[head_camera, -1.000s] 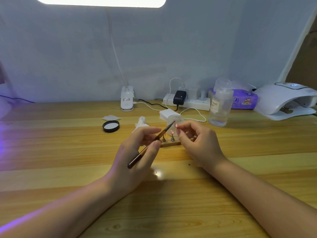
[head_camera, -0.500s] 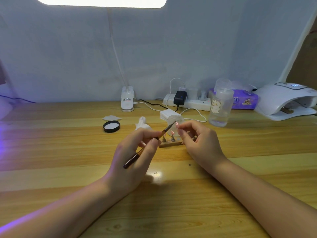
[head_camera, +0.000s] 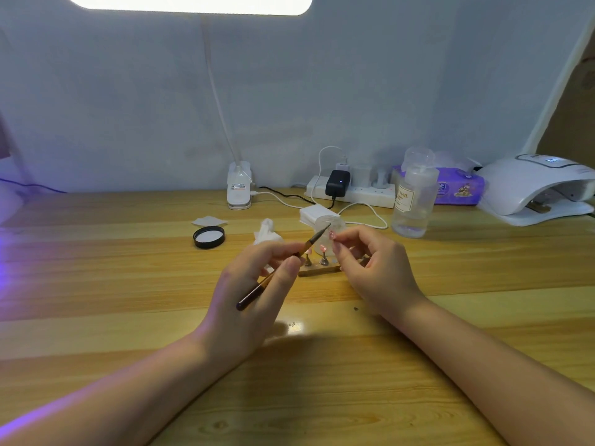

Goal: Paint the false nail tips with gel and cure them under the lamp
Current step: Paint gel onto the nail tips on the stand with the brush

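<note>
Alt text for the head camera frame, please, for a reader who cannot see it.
Over a wooden table, the left hand holds a thin brush pointed at a pink nail tip pinched in the right hand. Behind them, a small wooden stand holds more tips. A white curing lamp sits far right.

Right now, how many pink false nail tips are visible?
3: one pinched in the right hand at, two on stands on the wooden strip at and. The hands may hide more.

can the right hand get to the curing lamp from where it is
Probably yes: the lamp sits at the far right with bare table between, but the right hand pinches a nail tip.
</note>
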